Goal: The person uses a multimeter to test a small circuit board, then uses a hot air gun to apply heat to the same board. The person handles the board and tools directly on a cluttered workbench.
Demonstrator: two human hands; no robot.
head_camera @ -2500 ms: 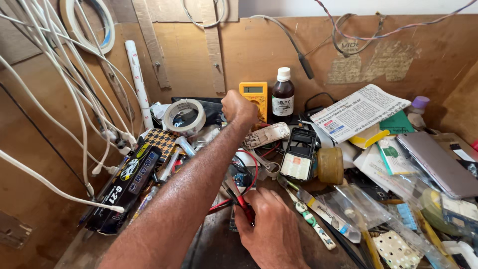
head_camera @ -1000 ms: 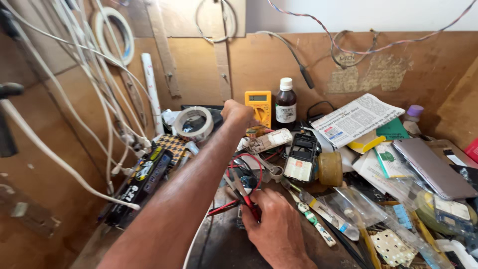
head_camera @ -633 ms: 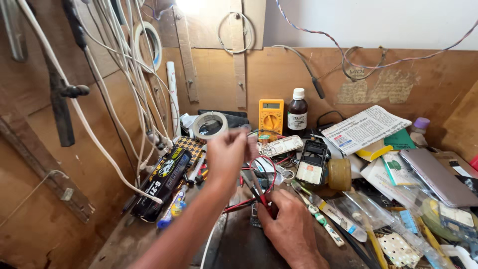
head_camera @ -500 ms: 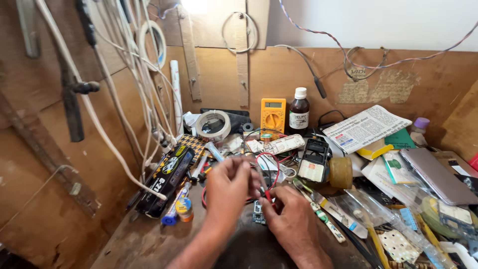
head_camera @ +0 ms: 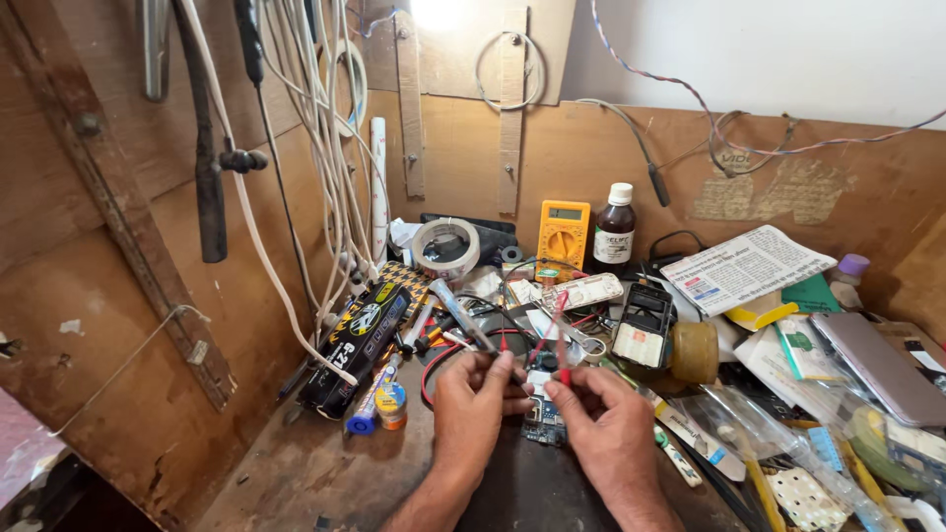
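Both forearms are bare with no sleeve in view, and the left hand (head_camera: 471, 406) and right hand (head_camera: 613, 426) wear no gloves, rings or watch.

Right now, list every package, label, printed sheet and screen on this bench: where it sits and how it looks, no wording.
Yellow multimeter: upright against the back wall, small grey screen, round dial.
Dark bottle: right of the multimeter, white cap, white label.
Black box: lying left of the hands, long, with yellow and white print.
Printed sheet: far right, folded, white with dense print.
Small tube: beside the box's near end, orange and blue label.
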